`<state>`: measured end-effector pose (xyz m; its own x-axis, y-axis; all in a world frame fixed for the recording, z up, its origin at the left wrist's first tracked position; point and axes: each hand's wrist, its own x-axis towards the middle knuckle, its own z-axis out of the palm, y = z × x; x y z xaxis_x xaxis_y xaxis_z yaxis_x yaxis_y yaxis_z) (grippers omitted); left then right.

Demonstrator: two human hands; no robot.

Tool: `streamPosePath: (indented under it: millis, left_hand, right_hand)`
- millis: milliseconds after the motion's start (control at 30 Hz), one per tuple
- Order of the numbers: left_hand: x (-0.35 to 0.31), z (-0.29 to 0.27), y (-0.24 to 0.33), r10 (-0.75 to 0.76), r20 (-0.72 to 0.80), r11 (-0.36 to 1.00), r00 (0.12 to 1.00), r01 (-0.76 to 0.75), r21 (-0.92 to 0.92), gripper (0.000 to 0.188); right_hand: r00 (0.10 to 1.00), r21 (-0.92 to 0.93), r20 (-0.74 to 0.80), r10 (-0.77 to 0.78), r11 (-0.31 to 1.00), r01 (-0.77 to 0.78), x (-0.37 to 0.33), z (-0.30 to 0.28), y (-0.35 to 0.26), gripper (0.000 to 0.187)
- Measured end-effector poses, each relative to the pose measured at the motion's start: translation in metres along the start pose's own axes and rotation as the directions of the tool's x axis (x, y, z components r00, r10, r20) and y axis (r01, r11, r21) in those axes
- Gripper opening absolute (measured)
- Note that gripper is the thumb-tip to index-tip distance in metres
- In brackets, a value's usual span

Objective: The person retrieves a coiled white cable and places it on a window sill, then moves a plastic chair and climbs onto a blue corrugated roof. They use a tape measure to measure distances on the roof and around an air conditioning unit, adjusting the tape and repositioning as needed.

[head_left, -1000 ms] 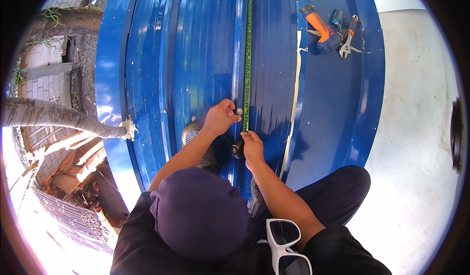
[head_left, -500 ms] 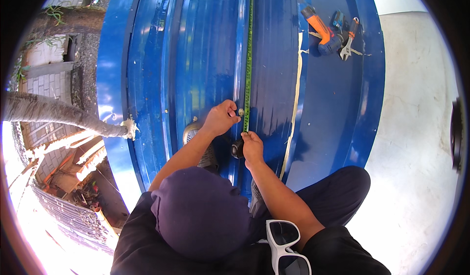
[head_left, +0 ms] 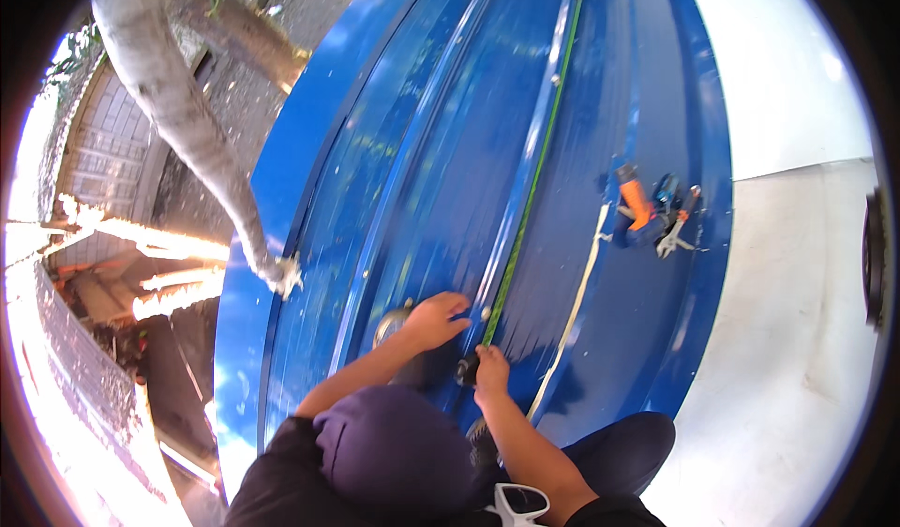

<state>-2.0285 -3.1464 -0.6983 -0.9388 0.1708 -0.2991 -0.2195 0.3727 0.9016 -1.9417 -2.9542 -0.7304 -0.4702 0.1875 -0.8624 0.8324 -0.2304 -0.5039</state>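
Observation:
My right hand (head_left: 491, 373) is closed at the near end of a green tape measure blade (head_left: 538, 175), against its black case (head_left: 466, 370). The extended blade runs away from me, beside a raised rib of the blue corrugated metal sheet (head_left: 459, 152). Just left of it my left hand (head_left: 439, 321) hovers over the sheet with fingers stretched out and the thumb apart, holding nothing. Between the hands, a pale round screw head (head_left: 486, 312) sits on the rib. Some of the right fingers are hidden behind the hand.
An orange and blue cordless drill (head_left: 635, 203) and an adjustable wrench (head_left: 674, 236) lie to the right. A strip of yellowish foam (head_left: 574, 316) follows a seam. A tree trunk (head_left: 202, 143) reaches the left edge, beyond which the ground drops lower. A pale wall (head_left: 787, 321) stands right.
The view has swung, so the sheet slants and the tools appear lower. My left hand's fingers have straightened away from the screw head. My right hand stays on the tape measure.

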Motion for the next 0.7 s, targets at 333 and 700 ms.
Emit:
streamPosePath:
  millis: [333,700]
  left_hand:
    - [-0.229,-0.085,-0.100,-0.128,-0.669,0.789,0.732,0.484,0.378,0.030]
    - [-0.349,-0.018,-0.159,-0.395,-0.673,0.538,0.626,0.751,0.383,0.033]
  right_hand:
    - [0.999,0.035,0.035,0.019,0.999,-0.020,-0.012,-0.001,-0.011,0.012]
    - [0.994,-0.003,0.104,-0.028,1.000,0.028,0.006,-0.014,0.009,0.010]
